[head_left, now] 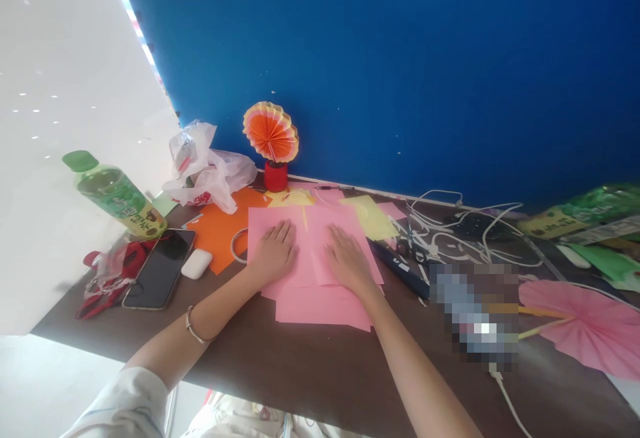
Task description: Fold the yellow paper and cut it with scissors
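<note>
My left hand lies flat on the left one of two pink paper sheets, fingers stretched away from me. On the right sheet rests my right hand, also flat, with its fingers extended. The two sheets lie side by side, with a narrow yellow strip showing between their upper edges. Beneath them more pink paper sticks out toward me. Orange paper lies to the left, next to a roll of tape partly under the pink sheet. Yellow paper lies beyond my right hand.
Left stand a green-capped bottle, a phone, a white earbud case and a plastic bag. A paper fan stands in a red holder. Right are white cables, scissors and a pink pleated fan.
</note>
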`<action>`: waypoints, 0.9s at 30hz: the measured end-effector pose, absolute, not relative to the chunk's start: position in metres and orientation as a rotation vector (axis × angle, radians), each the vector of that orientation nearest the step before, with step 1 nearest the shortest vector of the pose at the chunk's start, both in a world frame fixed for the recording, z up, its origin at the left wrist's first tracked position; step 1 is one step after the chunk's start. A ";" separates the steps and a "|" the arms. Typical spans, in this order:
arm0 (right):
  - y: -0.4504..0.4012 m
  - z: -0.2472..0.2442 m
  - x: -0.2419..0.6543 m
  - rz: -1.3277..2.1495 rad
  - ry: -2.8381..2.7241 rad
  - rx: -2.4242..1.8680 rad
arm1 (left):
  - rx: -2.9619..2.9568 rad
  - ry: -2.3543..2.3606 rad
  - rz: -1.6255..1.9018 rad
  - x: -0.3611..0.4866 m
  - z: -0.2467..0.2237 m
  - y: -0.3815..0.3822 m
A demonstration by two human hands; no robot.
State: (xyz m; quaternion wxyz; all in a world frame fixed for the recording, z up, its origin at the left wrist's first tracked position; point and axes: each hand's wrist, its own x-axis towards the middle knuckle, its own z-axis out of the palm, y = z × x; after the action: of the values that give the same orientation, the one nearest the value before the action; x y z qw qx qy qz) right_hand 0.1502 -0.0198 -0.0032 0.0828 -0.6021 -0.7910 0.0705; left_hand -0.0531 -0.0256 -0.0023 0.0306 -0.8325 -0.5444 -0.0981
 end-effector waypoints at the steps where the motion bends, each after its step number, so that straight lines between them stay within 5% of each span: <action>1: -0.020 -0.003 0.150 0.210 -2.362 -1.794 | -2.570 -1.674 -0.300 -0.053 -0.001 -0.025; 18: -0.019 -0.007 0.154 0.181 -2.354 -1.719 | -2.210 -1.989 -0.161 -0.151 0.009 -0.045; 27: -0.030 0.006 0.147 -0.034 -2.335 -1.605 | -2.600 -1.620 -0.282 -0.055 0.018 -0.035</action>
State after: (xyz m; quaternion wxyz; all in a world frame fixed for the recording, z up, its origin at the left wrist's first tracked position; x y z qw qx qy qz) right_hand 0.1469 -0.0304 0.0064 0.1535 -0.5598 -0.8142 -0.0119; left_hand -0.0548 -0.0346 0.0181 0.0325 -0.8448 -0.5262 -0.0916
